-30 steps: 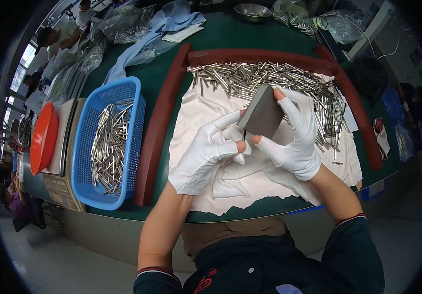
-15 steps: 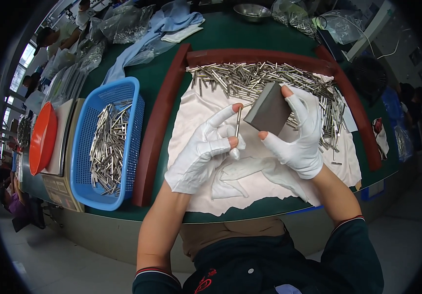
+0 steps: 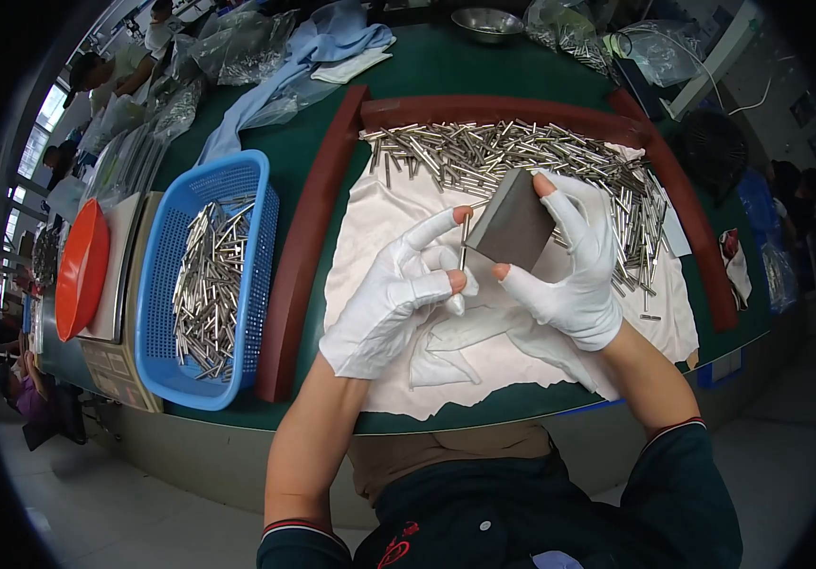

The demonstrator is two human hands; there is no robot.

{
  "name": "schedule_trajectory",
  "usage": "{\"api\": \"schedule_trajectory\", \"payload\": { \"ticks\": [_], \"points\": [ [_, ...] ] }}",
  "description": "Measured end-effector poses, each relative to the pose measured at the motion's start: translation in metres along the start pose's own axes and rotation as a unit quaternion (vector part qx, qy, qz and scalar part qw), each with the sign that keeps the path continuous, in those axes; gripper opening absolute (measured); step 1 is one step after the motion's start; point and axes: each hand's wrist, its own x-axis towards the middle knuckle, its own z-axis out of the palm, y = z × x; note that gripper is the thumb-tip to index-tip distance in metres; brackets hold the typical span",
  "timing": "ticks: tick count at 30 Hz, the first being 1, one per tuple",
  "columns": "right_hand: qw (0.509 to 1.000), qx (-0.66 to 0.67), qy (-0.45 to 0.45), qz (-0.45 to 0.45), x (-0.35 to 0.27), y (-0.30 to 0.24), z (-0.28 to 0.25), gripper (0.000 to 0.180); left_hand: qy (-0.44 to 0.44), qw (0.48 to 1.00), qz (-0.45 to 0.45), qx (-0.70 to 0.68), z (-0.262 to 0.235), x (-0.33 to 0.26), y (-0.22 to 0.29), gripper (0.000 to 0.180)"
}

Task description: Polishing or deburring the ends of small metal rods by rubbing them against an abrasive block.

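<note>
Workbench (image 3: 417, 71): dark green top in a busy workroom, its edges bowed by the wide view.
Metal pin (image 3: 465, 245): slender and shiny, near upright with a slight tilt, above the middle of the pink cloth (image 3: 356, 256), alongside the left corner of the grey block (image 3: 514, 228); whether the two touch, I cannot tell.
Left hand (image 3: 384, 299): white glove with bare index finger and thumb tips; these two pinch the pin by its ends, index above, thumb below, the other fingers curled.
Right hand (image 3: 574, 284): gloved likewise, grasping the block between index finger at the upper corner and thumb at the lower edge, the block tilted.
White rag (image 3: 469, 332): crumpled on the pink cloth beneath the hands.
Pin heap (image 3: 631, 218): many similar pins strewn along the cloth's far and right sides.
Red-brown rails (image 3: 311, 242): bordering the cloth left, right and far.
Blue basket (image 3: 261, 261): perforated plastic, left of the left rail, with more pins (image 3: 210, 294) piled inside.
Orange-red dish (image 3: 83, 270): tilted, left of the basket.
Far edge: steel bowl (image 3: 488, 26), light blue cloth (image 3: 332, 43) and clear plastic bags (image 3: 247, 52).
Co-worker (image 3: 123, 71): upper left, bent forward.
</note>
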Motion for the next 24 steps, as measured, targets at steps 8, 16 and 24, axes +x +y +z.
{"api": "schedule_trajectory", "payload": {
  "ticks": [8,16,24],
  "points": [
    [1.000,0.014,0.012,-0.020,0.002,-0.004,0.005,0.087,0.002,0.998,-0.026,0.051,0.001,0.000,-0.001,0.073],
    [0.999,0.003,0.023,-0.027,0.001,-0.004,0.004,0.088,-0.014,0.999,-0.027,0.029,0.005,-0.001,0.000,0.067],
    [0.999,0.010,0.026,-0.023,0.005,-0.011,0.006,0.087,-0.014,0.996,-0.038,0.076,0.000,0.002,-0.009,0.069]
  ]
}}
